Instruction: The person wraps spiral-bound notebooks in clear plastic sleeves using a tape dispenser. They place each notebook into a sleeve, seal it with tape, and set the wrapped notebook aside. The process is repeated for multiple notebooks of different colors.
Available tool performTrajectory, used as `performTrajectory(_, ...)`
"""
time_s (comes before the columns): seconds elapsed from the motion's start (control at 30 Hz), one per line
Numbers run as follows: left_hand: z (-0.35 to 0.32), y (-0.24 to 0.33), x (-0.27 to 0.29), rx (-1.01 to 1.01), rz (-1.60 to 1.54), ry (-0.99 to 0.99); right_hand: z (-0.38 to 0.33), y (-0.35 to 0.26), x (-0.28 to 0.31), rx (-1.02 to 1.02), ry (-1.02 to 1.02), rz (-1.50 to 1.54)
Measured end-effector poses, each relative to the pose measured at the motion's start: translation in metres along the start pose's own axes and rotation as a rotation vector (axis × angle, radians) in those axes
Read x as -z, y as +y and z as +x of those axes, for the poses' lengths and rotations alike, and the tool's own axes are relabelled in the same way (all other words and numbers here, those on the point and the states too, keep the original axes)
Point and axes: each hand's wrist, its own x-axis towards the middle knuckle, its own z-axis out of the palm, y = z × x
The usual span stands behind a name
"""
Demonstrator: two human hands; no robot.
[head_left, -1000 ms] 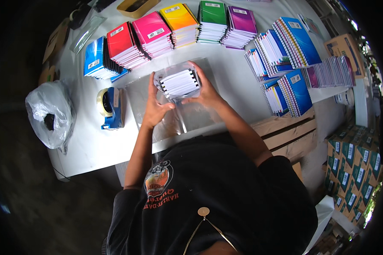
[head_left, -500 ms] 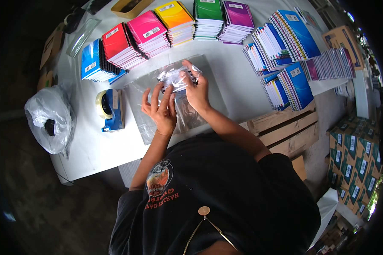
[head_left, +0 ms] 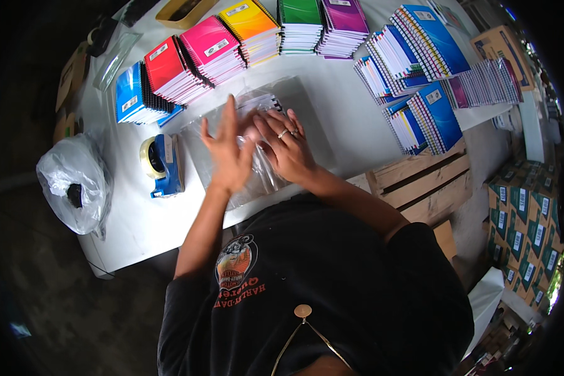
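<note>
Clear plastic film (head_left: 263,182) lies in front of me, wrapped over a white packet with dark marks along its edge (head_left: 264,100), perhaps a notebook. My hands and the film's glare hide most of this packet. Over the film's left part, my left hand (head_left: 229,156) is raised with its fingers spread, smeared by motion. My right hand (head_left: 287,147), with rings on it, rests on the wrapped packet. Its fingers lie bent across the plastic, and their tips are partly hidden. Left of the film stands a blue tape dispenser (head_left: 169,164) with a roll of clear tape.
Along the white table's (head_left: 131,232) far side stand stacks of spiral notebooks: blue (head_left: 130,94), red (head_left: 167,66), pink (head_left: 208,41), yellow, green and purple. More blue notebooks (head_left: 429,41) stack at right. A plastic bag (head_left: 75,182) sits at the left edge. A wooden pallet (head_left: 423,182) is beside the table.
My left hand has lifted off the wrapped packet and moved slightly left, fingers spreading. My right hand has turned over and lies palm down on the plastic. The view has shifted a little.
</note>
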Motion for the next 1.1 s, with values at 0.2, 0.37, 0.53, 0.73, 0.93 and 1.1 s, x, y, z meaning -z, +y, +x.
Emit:
performTrajectory(0.2, 0.087, -0.021, 0.04, 0.043, -0.129, -0.291, 0.01, 0.001, 0.009, 0.057, -0.009, -0.005)
performTrajectory(0.37, 0.089, -0.028, 0.038, 0.027, -0.508, 0.037, 0.012, -0.001, 0.01, 0.038, -0.004, -0.016)
performTrajectory(0.53, 0.039, -0.007, -0.005, -0.177, 0.062, 0.114, 0.01, -0.007, 0.008, 0.017, -0.059, -0.079)
performTrajectory(0.73, 0.017, 0.0, -0.015, -0.074, -0.09, 0.331, 0.018, -0.007, -0.002, 0.086, -0.124, -0.167)
performTrajectory(0.93, 0.019, -0.003, -0.01, -0.146, 0.017, 0.221, 0.033, 0.011, -0.01, -0.091, 0.13, 0.458)
performTrajectory(1.1, 0.001, 0.001, -0.018, -0.187, 0.298, 0.179, 0.04, 0.026, -0.005, -0.037, 0.001, 0.401)
